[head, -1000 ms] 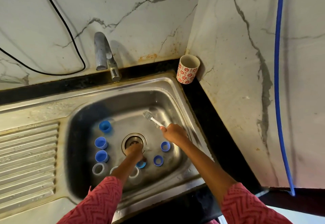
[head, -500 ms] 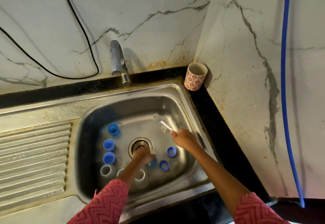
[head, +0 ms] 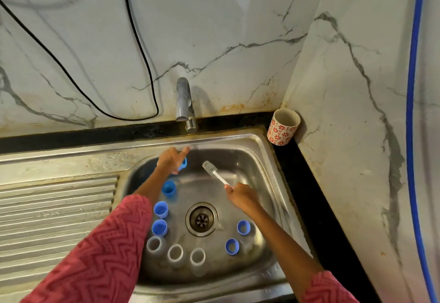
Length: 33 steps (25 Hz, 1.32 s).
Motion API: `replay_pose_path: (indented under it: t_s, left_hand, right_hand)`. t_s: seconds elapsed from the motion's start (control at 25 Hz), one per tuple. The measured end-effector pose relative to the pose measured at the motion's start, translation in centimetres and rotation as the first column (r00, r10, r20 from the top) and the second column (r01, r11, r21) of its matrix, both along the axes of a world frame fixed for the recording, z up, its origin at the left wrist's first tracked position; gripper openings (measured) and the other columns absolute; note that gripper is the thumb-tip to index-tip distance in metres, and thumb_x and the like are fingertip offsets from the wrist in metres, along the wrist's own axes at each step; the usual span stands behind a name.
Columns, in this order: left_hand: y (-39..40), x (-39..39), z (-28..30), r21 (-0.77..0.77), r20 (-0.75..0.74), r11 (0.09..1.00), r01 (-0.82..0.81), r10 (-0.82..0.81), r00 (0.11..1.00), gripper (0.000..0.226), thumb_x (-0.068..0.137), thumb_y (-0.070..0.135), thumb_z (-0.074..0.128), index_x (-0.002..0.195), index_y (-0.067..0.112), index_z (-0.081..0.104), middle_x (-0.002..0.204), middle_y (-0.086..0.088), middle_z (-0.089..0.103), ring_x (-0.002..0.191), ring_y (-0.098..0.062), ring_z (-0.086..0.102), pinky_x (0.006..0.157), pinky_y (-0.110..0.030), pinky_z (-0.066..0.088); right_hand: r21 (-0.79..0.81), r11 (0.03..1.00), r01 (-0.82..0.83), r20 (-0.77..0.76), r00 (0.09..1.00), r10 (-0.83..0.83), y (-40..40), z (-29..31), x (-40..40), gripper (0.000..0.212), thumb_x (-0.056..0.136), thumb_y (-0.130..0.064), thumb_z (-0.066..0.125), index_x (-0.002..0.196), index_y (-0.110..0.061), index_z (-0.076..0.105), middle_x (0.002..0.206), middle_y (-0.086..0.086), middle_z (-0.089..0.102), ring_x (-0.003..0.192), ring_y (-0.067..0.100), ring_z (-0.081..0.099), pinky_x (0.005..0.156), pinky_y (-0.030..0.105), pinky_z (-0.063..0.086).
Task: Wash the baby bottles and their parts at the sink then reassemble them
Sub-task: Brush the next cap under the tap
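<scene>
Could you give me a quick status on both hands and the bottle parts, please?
Left hand holds blue ring under tap. Right hand grips brush. No water visible. Nothing between them.

— Where are my hands?
— My left hand (head: 171, 160) is stretched far, fingers curled round a blue ring (head: 182, 162); my right hand (head: 240, 195) grips the brush (head: 214, 173), nearer
</scene>
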State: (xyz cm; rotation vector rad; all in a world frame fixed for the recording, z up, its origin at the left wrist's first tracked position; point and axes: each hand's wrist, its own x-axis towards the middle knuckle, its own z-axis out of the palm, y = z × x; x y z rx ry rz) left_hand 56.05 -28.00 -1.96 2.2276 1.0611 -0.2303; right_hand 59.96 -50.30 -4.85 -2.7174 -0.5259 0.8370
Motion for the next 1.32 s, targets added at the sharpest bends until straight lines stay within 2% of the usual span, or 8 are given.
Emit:
replay_pose_path:
  t_s: [0.2,0.4,0.56,0.72,0.92,1.0,1.16,1.32]
  left_hand:
    - [2.0,6.3,4.1,0.213,0.042,0.974,-0.081,0.074,0.996,0.088,0.079,0.078,0.035,0.107,-0.001,0.061,0.103,-0.017,0.065,0.098,-0.033,0.062,0.084,-0.038,0.051]
    - [3.7,7.8,2.1,0.052,0.031,0.994,-0.097,0.096,0.995,0.071,0.085,0.068,0.038,0.111,0.006,0.059,0.101,-0.012,0.066,0.085,-0.028,0.066,0.079,-0.035,0.054]
    - [3.5,7.2,2.5,-0.211,0.201,0.971,-0.115,0.159,0.967,0.047,0.093,0.039,0.053,0.119,0.000,0.056,0.112,-0.021,0.061,0.091,-0.031,0.061,0.075,-0.036,0.054]
    - [2.5,6.0,1.6,-0.660,0.259,0.711,-0.243,0.519,0.815,0.036,0.086,0.031,0.066,0.101,-0.002,0.060,0.099,-0.018,0.061,0.067,-0.019,0.058,0.046,-0.029,0.054]
    - [-1.2,2.8,-3.2,-0.932,-0.046,0.229,-0.280,0.694,0.719,0.023,0.093,0.023,0.055,0.094,0.000,0.053,0.095,-0.018,0.055,0.086,-0.027,0.059,0.074,-0.038,0.056]
    - [-2.4,2.0,-4.4,-0.923,-0.127,0.187,-0.337,0.679,0.723,0.026,0.096,0.025,0.049,0.099,-0.001,0.050,0.101,-0.020,0.052,0.098,-0.030,0.054,0.082,-0.040,0.051]
    - [-2.8,1.5,-4.2,-0.922,-0.147,0.139,-0.361,0.737,0.659,0.034,0.101,0.028,0.039,0.099,0.000,0.059,0.093,-0.016,0.048,0.075,-0.021,0.048,0.042,-0.024,0.051]
    - [-2.7,1.4,-2.6,-0.952,-0.099,0.134,-0.274,0.713,0.694,0.039,0.085,0.044,0.062,0.098,0.008,0.056,0.080,-0.008,0.045,0.062,-0.011,0.042,0.050,-0.018,0.042]
  right_hand:
    - [-0.001,1.000,0.008,-0.039,0.999,-0.008,2.0,-0.9,0.0,0.058,0.099,-0.050,0.026,0.122,-0.005,0.055,0.122,0.015,0.060,0.112,0.031,0.056,0.091,0.036,0.043]
    - [-0.023,0.999,-0.023,-0.039,0.999,0.022,2.7,-1.3,0.1,0.058,0.100,-0.048,0.026,0.122,-0.004,0.055,0.122,0.017,0.059,0.112,0.032,0.056,0.093,0.038,0.042]
    - [-0.010,0.999,-0.042,-0.033,0.999,0.042,2.8,-1.3,0.0,0.057,0.101,-0.047,0.025,0.121,-0.003,0.055,0.122,0.016,0.059,0.111,0.031,0.056,0.089,0.035,0.042]
    - [-0.015,1.000,-0.025,-0.033,0.999,0.024,2.5,-1.2,0.0,0.056,0.100,-0.048,0.025,0.122,-0.005,0.054,0.123,0.015,0.059,0.111,0.030,0.056,0.087,0.035,0.044]
    - [-0.031,0.999,0.041,-0.053,0.998,-0.042,1.2,-1.4,0.2,0.055,0.099,-0.050,0.028,0.118,-0.006,0.056,0.117,0.013,0.062,0.106,0.029,0.059,0.084,0.035,0.047]
    - [-0.034,0.999,0.037,-0.034,0.999,-0.039,0.6,-1.2,0.2,0.056,0.099,-0.048,0.028,0.117,-0.004,0.057,0.115,0.013,0.063,0.105,0.030,0.060,0.081,0.034,0.046]
    - [-0.030,0.998,0.047,-0.015,0.999,-0.048,-0.2,-0.6,0.1,0.055,0.100,-0.048,0.028,0.116,-0.005,0.057,0.113,0.013,0.064,0.103,0.028,0.060,0.075,0.031,0.042]
    - [-0.016,0.999,0.041,-0.011,0.999,-0.041,0.0,-0.2,-0.5,0.055,0.099,-0.049,0.027,0.114,-0.005,0.058,0.112,0.012,0.064,0.102,0.028,0.061,0.077,0.033,0.045]
